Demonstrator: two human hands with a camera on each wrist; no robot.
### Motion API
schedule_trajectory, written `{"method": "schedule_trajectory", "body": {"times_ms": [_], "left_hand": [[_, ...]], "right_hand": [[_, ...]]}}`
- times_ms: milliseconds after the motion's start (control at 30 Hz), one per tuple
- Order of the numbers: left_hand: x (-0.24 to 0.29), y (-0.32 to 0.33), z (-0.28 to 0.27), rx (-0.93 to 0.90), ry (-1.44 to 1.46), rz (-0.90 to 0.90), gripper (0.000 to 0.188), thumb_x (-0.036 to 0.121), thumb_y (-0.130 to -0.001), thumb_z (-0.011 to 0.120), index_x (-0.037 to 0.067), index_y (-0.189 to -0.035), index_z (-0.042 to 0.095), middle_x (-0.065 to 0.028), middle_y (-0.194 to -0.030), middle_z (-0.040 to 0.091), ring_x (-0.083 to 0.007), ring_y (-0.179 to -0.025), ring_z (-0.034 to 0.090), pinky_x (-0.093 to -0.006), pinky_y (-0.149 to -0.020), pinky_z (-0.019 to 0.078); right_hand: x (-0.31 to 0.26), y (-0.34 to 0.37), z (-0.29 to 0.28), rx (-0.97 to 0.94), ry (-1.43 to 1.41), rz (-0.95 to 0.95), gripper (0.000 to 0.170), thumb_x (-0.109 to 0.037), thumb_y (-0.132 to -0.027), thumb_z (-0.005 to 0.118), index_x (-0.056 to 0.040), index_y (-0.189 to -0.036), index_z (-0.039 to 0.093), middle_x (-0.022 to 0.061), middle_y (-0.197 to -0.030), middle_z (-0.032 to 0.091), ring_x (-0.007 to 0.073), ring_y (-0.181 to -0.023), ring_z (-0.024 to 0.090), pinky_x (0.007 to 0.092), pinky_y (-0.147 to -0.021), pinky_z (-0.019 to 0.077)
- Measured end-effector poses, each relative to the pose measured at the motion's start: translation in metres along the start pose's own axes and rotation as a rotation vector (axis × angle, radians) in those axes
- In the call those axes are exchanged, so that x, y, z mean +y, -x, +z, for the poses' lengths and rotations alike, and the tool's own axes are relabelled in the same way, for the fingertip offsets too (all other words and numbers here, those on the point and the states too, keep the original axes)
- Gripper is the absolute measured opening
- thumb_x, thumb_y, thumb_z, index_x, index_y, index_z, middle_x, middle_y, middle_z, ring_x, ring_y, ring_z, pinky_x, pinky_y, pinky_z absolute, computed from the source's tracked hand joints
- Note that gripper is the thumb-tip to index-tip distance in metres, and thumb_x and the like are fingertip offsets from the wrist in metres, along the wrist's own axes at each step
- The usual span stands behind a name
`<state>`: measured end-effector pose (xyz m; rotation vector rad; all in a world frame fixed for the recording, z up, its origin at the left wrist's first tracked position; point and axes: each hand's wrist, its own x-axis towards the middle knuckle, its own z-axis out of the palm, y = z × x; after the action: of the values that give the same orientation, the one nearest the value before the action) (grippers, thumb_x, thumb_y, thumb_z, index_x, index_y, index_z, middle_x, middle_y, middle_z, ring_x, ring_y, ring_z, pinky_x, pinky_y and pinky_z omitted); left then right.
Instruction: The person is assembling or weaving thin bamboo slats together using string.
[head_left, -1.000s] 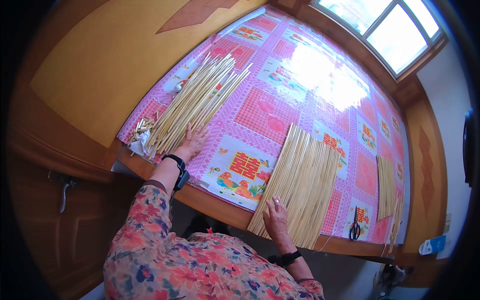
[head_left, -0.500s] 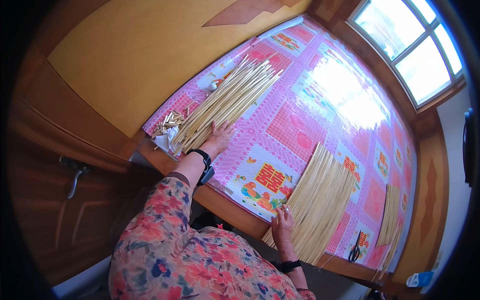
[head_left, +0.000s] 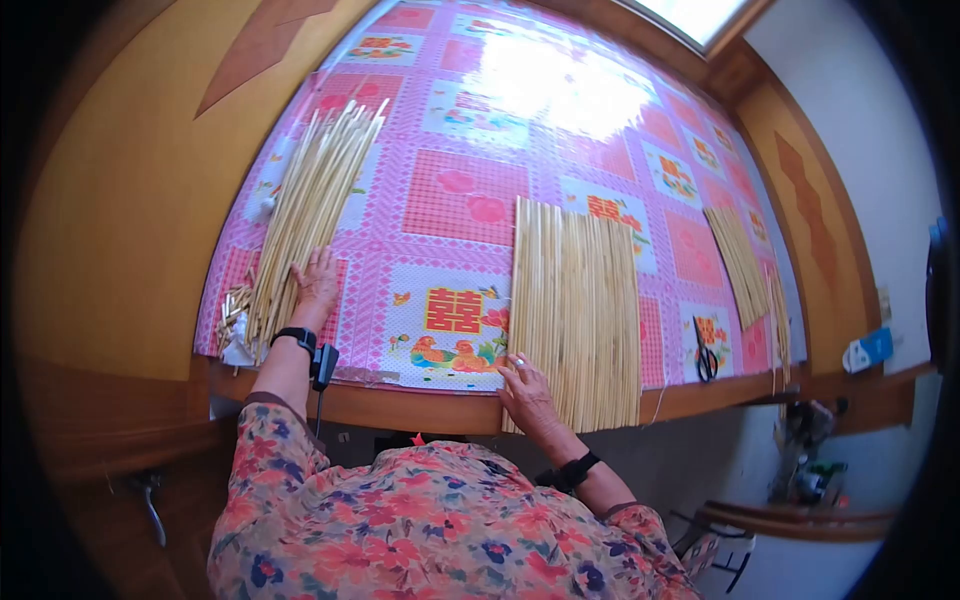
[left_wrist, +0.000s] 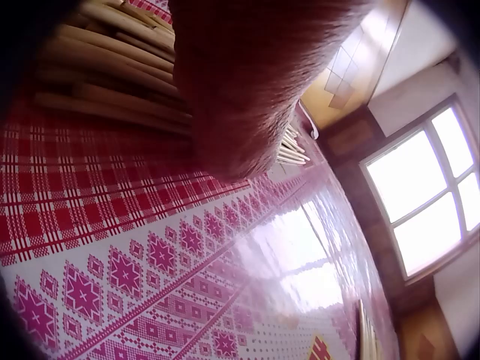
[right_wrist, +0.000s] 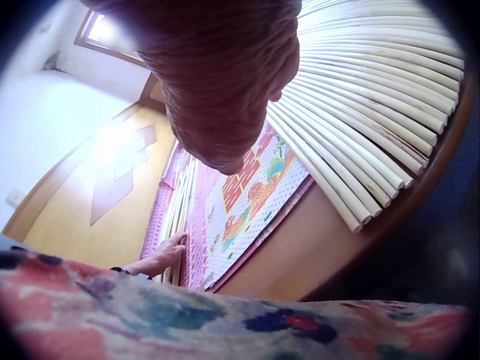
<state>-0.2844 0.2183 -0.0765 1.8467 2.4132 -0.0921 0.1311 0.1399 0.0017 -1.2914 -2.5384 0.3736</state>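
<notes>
Slender pale stalks lie in a loose pile (head_left: 318,190) at the left of the patterned cover. My left hand (head_left: 318,285) rests along the pile's right side, its fingers spread and fairly straight. Closer to the middle, many stalks lie side by side as a flat mat (head_left: 580,310), their cut ends reaching over the front edge. At the mat's lower left edge my right hand (head_left: 530,397) touches the outermost stalks with extended fingers. The right wrist view shows the round stalk ends (right_wrist: 409,180) fanned beside that hand; the hand's own back hides its fingertips there.
Short cut pieces (head_left: 232,305) and a crumpled white scrap (head_left: 237,350) lie by the loose pile. Black-handled scissors (head_left: 707,362) are right of the mat. Beyond them is a narrower bundle of stalks (head_left: 738,268). A wooden edge (head_left: 430,402) borders the cover in front.
My right hand has moved from on top of the mat to its left edge. The left hand stays at the loose pile. The head view has swung round.
</notes>
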Motion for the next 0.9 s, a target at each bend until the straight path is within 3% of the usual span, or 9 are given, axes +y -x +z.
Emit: {"method": "schedule_trajectory", "body": {"times_ms": [133, 300, 467, 600, 733, 833, 900], "left_hand": [[0.012, -0.004, -0.006, -0.018, -0.048, -0.047, 0.046, 0.014, -0.082, 0.039, 0.008, -0.128, 0.038, -0.0054, -0.14, 0.026, -0.0239, -0.133, 0.013, -0.0615, -0.1, 0.0055], [0.047, 0.003, -0.021, 0.067, -0.085, 0.098, 0.041, 0.014, -0.082, 0.041, 0.005, -0.122, 0.043, -0.0095, -0.135, 0.034, -0.0268, -0.131, 0.017, -0.0588, -0.101, 0.0076], [0.139, 0.035, -0.043, 0.042, 0.148, 0.503, 0.045, 0.017, -0.079, 0.051, 0.005, -0.121, 0.042, -0.012, -0.134, 0.033, -0.027, -0.13, 0.02, -0.0548, -0.101, 0.0156], [0.223, 0.075, -0.044, 0.065, 0.208, 0.84, 0.053, 0.028, -0.082, 0.052, 0.008, -0.128, 0.036, -0.0116, -0.138, 0.026, -0.0275, -0.131, 0.018, -0.054, -0.102, 0.0131], [0.296, 0.098, -0.035, 0.028, 0.2, 0.939, 0.058, 0.037, -0.083, 0.048, 0.01, -0.131, 0.031, -0.0121, -0.141, 0.019, -0.0284, -0.132, 0.012, -0.0505, -0.104, 0.0078], [0.332, 0.096, -0.02, 0.041, 0.19, 0.832, 0.059, 0.04, -0.083, 0.047, 0.01, -0.132, 0.031, -0.0125, -0.141, 0.019, -0.0281, -0.133, 0.011, -0.0497, -0.105, 0.0069], [0.343, 0.093, -0.014, 0.02, 0.144, 0.744, 0.06, 0.041, -0.083, 0.046, 0.01, -0.132, 0.031, -0.0126, -0.142, 0.017, -0.0277, -0.133, 0.009, -0.0491, -0.105, 0.0055]], "right_hand": [[0.002, 0.017, -0.003, 0.028, 0.012, 0.091, 0.04, -0.018, -0.073, 0.063, -0.0055, -0.109, 0.052, 0.0155, -0.119, 0.046, 0.0317, -0.117, 0.039, 0.042, -0.095, 0.0325], [0.017, 0.038, -0.017, 0.106, 0.053, 0.162, 0.04, -0.018, -0.074, 0.063, -0.0046, -0.11, 0.051, 0.0158, -0.119, 0.046, 0.0321, -0.117, 0.038, 0.042, -0.096, 0.031], [0.067, 0.059, -0.024, 0.082, 0.201, 0.342, 0.051, -0.028, -0.077, 0.06, -0.0078, -0.121, 0.044, 0.0164, -0.126, 0.04, 0.0321, -0.122, 0.032, 0.0448, -0.098, 0.0265], [0.119, 0.066, -0.027, 0.087, 0.293, 0.45, 0.056, -0.037, -0.081, 0.052, -0.0102, -0.128, 0.037, 0.0156, -0.134, 0.031, 0.0305, -0.128, 0.021, 0.0488, -0.1, 0.0197], [0.163, 0.056, -0.036, 0.072, 0.264, 0.474, 0.055, -0.039, -0.082, 0.05, -0.0121, -0.128, 0.037, 0.0145, -0.136, 0.028, 0.0294, -0.13, 0.018, 0.0506, -0.101, 0.0172], [0.194, 0.053, -0.037, 0.063, 0.255, 0.383, 0.055, -0.04, -0.082, 0.05, -0.0137, -0.128, 0.037, 0.0136, -0.137, 0.027, 0.0291, -0.13, 0.016, 0.0519, -0.101, 0.016], [0.211, 0.051, -0.037, -0.077, 0.259, 0.312, 0.056, -0.042, -0.082, 0.048, -0.013, -0.129, 0.036, 0.0151, -0.137, 0.028, 0.0304, -0.129, 0.019, 0.0504, -0.101, 0.0172]]}}
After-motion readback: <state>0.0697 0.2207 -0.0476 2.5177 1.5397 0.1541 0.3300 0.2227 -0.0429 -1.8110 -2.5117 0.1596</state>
